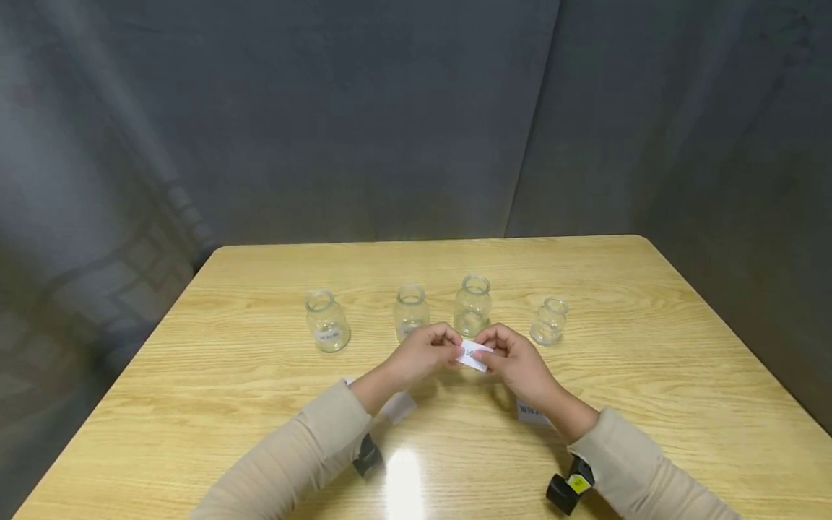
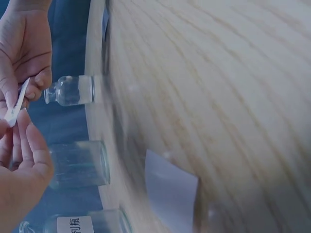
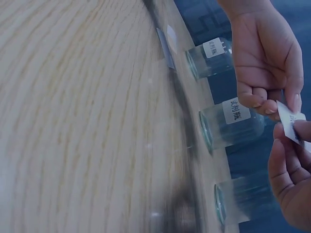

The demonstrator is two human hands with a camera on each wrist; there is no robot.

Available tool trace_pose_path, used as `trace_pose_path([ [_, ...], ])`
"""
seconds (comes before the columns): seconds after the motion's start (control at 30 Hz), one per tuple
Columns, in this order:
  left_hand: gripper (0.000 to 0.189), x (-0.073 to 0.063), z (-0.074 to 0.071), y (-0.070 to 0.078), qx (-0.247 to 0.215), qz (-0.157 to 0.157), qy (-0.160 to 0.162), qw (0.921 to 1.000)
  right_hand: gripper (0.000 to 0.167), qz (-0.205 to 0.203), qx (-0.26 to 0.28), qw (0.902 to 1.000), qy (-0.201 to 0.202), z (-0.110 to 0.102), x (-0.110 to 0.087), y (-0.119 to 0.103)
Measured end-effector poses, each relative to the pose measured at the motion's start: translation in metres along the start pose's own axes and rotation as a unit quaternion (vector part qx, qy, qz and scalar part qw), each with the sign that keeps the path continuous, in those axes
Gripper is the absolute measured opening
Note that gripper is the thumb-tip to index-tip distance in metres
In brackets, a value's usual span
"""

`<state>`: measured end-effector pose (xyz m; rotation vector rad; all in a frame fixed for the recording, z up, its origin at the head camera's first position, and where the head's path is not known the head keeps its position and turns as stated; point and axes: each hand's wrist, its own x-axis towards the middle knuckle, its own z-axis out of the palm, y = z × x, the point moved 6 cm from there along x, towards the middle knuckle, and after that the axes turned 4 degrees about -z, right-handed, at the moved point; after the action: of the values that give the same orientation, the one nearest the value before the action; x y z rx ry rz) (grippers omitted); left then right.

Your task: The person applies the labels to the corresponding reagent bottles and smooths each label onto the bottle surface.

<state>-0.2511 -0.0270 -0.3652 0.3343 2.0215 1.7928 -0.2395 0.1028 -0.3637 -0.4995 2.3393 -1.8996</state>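
Note:
A small white label (image 1: pixel 473 356) with printed characters is held up above the table, in front of the jars. My left hand (image 1: pixel 429 352) pinches its left end between thumb and fingers. At the other end, the right hand (image 1: pixel 518 367) grips it the same way. Just behind the hands stands a clear glass jar (image 1: pixel 472 309), on which no label shows. To its left are two jars bearing white labels, one partly behind my left hand (image 3: pixel 233 121) and one farther left (image 1: pixel 328 325). On the right stands a smaller glass jar (image 1: pixel 549 322).
A white paper piece (image 1: pixel 398 406) lies on the wooden table (image 1: pixel 650 375) beside the left forearm. Another printed paper (image 1: pixel 531 412) lies under the right wrist. A dark curtain (image 1: pixel 364 130) hangs behind the table's far edge.

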Motion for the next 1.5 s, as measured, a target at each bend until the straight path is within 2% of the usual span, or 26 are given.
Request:
trace_pose_path([
  [0.2,0.017,-0.001,-0.001,0.002,-0.017,0.001,-0.036,0.9992,0.012,-0.012,0.014,0.9998,0.003,-0.003,-0.001,-0.005],
  [0.33,0.018,-0.002,-0.001,0.001,-0.005,0.003,-0.063,0.9980,0.013,-0.006,0.028,0.9995,-0.016,-0.001,-0.002,-0.004],
  [0.43,0.018,-0.002,-0.002,0.000,0.007,0.009,-0.071,0.9974,0.014,-0.008,0.034,0.9990,-0.026,0.000,-0.003,-0.004],
  [0.77,0.016,-0.003,-0.003,-0.001,0.029,0.015,-0.078,0.9965,0.017,0.001,0.052,0.9977,-0.043,0.002,-0.004,-0.004],
  [0.9,0.013,-0.004,-0.002,-0.003,0.022,0.008,-0.081,0.9964,0.018,-0.005,0.056,0.9964,-0.064,0.002,-0.005,-0.001],
  [1.1,0.014,-0.007,0.001,-0.005,0.010,0.005,-0.103,0.9947,0.015,-0.013,0.055,0.9941,-0.092,0.002,-0.007,0.004],
  [1.3,0.015,-0.006,0.001,-0.006,0.009,0.005,-0.098,0.9951,0.017,-0.021,0.057,0.9936,-0.096,0.003,-0.008,0.003],
  [1.5,0.013,-0.006,0.001,-0.009,0.038,0.000,-0.089,0.9953,0.016,-0.020,0.055,0.9941,-0.091,0.005,-0.008,0.007],
])
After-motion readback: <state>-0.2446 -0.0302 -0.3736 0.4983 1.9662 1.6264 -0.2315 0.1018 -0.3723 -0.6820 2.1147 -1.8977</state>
